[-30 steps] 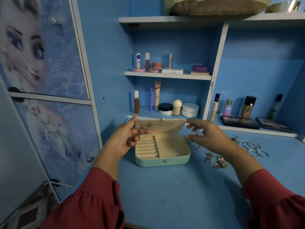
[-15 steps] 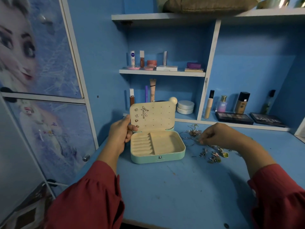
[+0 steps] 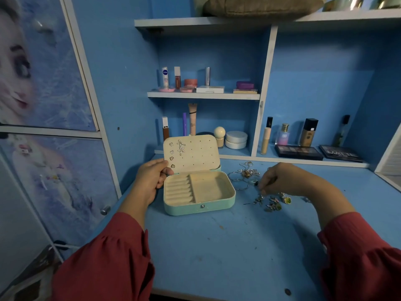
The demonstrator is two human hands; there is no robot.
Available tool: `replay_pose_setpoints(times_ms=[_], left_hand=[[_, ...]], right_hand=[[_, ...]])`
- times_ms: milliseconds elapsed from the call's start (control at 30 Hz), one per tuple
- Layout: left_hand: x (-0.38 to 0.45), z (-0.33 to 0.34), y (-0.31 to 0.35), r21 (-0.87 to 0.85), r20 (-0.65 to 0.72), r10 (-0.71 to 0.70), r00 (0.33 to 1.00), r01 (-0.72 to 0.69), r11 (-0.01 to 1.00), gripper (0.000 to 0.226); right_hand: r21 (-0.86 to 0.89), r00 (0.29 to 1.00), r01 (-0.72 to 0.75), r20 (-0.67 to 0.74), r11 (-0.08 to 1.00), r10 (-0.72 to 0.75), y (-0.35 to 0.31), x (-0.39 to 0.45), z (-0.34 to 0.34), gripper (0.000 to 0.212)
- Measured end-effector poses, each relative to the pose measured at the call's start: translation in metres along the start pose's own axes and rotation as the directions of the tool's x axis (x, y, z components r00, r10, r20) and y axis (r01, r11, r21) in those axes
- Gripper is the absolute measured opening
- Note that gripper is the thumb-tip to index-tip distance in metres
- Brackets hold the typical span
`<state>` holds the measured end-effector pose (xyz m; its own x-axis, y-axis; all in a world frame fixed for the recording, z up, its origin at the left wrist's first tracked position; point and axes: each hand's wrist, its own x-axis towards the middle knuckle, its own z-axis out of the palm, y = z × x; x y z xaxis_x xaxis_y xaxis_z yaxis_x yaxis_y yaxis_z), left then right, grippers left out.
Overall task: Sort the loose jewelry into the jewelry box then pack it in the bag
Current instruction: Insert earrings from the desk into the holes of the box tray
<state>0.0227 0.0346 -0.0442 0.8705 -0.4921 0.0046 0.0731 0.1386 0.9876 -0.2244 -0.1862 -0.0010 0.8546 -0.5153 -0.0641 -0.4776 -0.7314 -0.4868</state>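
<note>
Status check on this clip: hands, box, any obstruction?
Left hand grips upright lid of mint-green jewelry box. Right hand pinching among loose silver jewelry. Nothing blocking.

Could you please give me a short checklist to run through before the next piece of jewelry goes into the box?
1. Jewelry box open, lid upright: ok.
2. Left hand steadies the lid's left edge: ok.
3. Ring rolls and the open compartment free to take pieces: ok, both look empty.
4. Earrings already pinned in the lid leave spare holes: ok.
5. Right hand has a piece pinched from the loose jewelry: cannot tell, its fingertips are curled down over the pile.
6. Bag within reach for packing: cannot tell, none recognisable in view.
</note>
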Motion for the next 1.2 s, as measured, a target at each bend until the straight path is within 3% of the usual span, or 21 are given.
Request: replay_pose_setpoints(times_ms=[600, 1033, 1200], left_hand=[[-0.003, 0.001, 0.002, -0.017, 0.019, -0.005, 1.000, 0.005, 1.000, 0.015], [-0.003, 0.000, 0.001, 0.000, 0.013, 0.002, 1.000, -0.002, 1.000, 0.019], [-0.003, 0.000, 0.002, 0.004, 0.020, -0.001, 1.000, 0.001, 1.000, 0.016]], right_hand=[[-0.095, 0.996, -0.001, 0.089, 0.995, 0.009, -0.010, 0.000, 0.005, 0.006], [-0.095, 0.999, 0.029, 0.037, 0.995, -0.026, -0.010, 0.000, 0.006, 0.014], [-0.136, 0.997, 0.003, 0.079, 0.991, 0.008, -0.009, 0.001, 0.008, 0.005]])
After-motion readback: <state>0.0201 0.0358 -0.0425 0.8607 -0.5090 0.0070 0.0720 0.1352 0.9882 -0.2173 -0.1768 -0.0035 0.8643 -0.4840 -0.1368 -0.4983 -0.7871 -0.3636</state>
